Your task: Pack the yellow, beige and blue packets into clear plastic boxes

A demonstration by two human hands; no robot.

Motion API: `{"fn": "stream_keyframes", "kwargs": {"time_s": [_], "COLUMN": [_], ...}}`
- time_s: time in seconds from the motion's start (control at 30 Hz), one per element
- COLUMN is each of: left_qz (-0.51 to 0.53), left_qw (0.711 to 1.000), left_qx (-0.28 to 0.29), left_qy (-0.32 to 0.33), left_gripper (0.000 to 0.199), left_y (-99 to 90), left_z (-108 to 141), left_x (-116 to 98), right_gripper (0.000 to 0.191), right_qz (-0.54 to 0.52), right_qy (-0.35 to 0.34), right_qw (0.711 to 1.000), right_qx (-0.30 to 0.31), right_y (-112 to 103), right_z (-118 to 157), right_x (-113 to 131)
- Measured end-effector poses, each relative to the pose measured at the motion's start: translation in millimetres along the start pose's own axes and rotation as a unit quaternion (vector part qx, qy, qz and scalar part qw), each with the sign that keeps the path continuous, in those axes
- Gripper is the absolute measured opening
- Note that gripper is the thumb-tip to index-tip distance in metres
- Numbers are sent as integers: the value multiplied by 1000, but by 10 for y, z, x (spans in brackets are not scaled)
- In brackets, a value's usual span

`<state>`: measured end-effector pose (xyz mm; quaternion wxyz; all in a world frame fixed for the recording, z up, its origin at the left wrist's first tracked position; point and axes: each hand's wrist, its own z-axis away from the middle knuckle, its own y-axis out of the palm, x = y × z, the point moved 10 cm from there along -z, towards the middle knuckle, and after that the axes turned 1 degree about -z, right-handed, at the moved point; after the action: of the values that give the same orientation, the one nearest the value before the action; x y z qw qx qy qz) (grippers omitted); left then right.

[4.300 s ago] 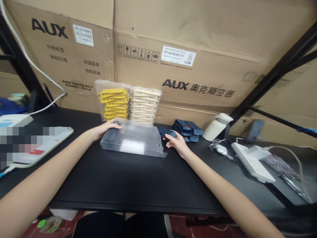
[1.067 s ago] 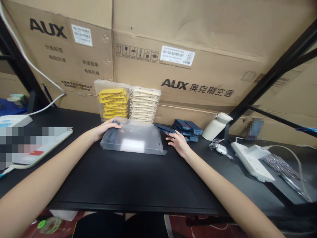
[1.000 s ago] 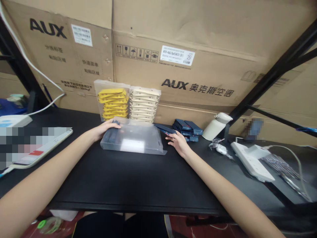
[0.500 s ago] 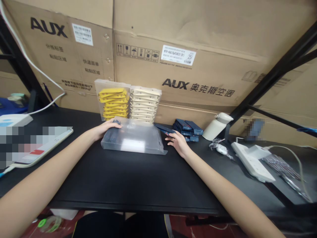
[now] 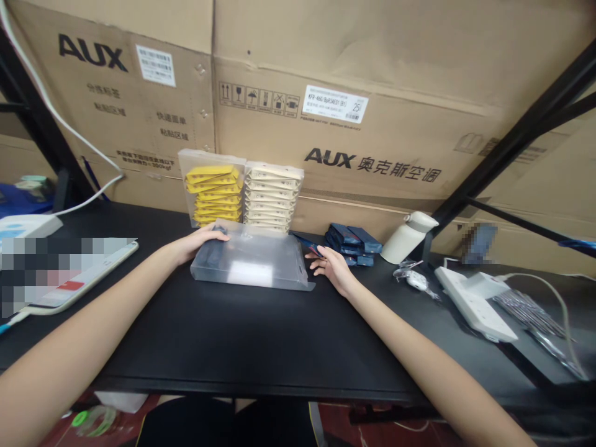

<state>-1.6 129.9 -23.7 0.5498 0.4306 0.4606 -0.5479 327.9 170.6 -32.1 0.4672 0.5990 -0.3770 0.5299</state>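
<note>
A clear plastic box (image 5: pixel 261 248) lies on its side on the black table, with a dark blue packet (image 5: pixel 208 256) showing through its left end. My left hand (image 5: pixel 200 241) grips that left end, thumb over the top. At the box's right end, my right hand (image 5: pixel 331 266) pinches another dark blue packet (image 5: pixel 305 242) between thumb and fingers, its far tip close to the box's edge. Just behind the right hand is a pile of dark blue packets (image 5: pixel 351 242). Two upright clear boxes stand behind, one with yellow packets (image 5: pixel 216 195), the other with cream packets (image 5: pixel 271 195).
A cream bottle (image 5: pixel 406 239) leans at the right, near a small white item with a strap (image 5: pixel 416 279). Farther right are a white power strip (image 5: pixel 477 304) and cables. A tablet (image 5: pixel 79 273) lies at left. Large cardboard boxes (image 5: pixel 395 124) form the back wall.
The packet in my right hand has shifted slightly left and back, toward the box's right end. My left hand and the box stay almost still.
</note>
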Motion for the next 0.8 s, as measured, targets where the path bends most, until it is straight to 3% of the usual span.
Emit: {"fn": "stream_keyframes", "kwargs": {"time_s": [0.8], "left_qz": [6], "left_qw": [1000], "left_qx": [7], "left_qy": [5], "left_gripper": [49], "left_y": [15], "left_z": [-3], "left_x": [4], "right_gripper": [33], "right_qz": [42], "right_qy": [-15], "right_qw": [999], "right_qx": [7], "right_y": [71], "right_z": [35], "right_x": [45]}}
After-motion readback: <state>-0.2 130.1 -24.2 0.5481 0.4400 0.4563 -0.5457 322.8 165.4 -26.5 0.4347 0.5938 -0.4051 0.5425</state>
